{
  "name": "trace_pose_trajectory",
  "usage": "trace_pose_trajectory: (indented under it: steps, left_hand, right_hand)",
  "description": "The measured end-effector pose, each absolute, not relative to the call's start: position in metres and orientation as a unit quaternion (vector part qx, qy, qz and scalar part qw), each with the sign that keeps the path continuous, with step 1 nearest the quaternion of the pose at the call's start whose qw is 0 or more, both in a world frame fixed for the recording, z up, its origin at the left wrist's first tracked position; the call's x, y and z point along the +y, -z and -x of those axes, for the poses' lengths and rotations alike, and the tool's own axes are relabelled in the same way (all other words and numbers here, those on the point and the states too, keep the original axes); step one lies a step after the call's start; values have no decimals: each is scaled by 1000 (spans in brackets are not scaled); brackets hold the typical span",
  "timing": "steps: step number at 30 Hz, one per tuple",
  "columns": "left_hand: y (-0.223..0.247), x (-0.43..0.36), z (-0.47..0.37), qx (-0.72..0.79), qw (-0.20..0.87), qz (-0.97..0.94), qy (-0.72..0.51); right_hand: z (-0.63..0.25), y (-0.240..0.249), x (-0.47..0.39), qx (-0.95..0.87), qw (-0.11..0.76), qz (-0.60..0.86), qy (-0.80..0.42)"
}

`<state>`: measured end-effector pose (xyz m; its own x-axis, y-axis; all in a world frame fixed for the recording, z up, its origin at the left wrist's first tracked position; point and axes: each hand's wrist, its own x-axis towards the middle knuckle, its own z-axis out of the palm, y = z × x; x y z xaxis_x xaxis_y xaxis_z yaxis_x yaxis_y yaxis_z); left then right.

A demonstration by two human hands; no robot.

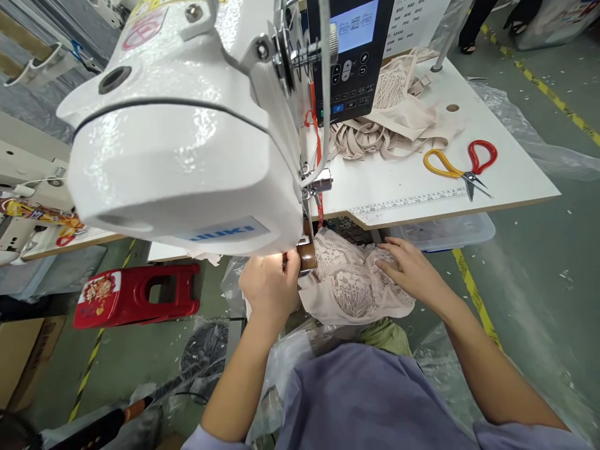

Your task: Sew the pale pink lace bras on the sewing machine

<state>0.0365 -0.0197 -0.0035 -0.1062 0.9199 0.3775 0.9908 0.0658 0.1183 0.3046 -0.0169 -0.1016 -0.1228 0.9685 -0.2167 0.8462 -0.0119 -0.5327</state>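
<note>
A white sewing machine head (187, 169) fills the upper left of the view. Beige lace bra cups (351, 290) hang at the machine's arm, below the table edge. My left hand (272, 287) is beside the needle area, its fingers closed and partly under the machine head; what they pinch is hidden. Resting on the right side of the lace is my right hand (410, 272), fingers spread and touching the fabric.
On the white table (506, 169) lie scissors (462, 172) and a pile of beige straps and fabric (389, 125). A control panel (354, 59) stands behind. A red stool (135, 294) is at the left, a clear bin (443, 231) under the table. A person's feet (469, 47) show far back.
</note>
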Motion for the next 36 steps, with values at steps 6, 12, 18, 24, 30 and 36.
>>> trace_pose_trajectory:
  steps: [6,12,18,24,30,36]
  left_hand:
    - [-9,-19,-35,-697,125,694,130]
    - [-14,-16,-27,-657,132,734,106]
    - [-16,-13,-23,-633,130,759,82]
    - [-21,-24,-17,-556,150,806,140]
    - [12,-66,3,-464,10,820,335]
    - [107,-76,-8,-570,-312,728,216]
  right_hand:
    - [-266,63,-13,-714,261,560,-330]
    - [-198,22,11,-809,356,385,-265]
    - [-185,14,30,-808,343,385,-285]
    - [-178,-7,30,-821,278,443,-230]
    - [-195,4,22,-800,309,486,-167]
    - [-241,54,14,-716,374,524,-270]
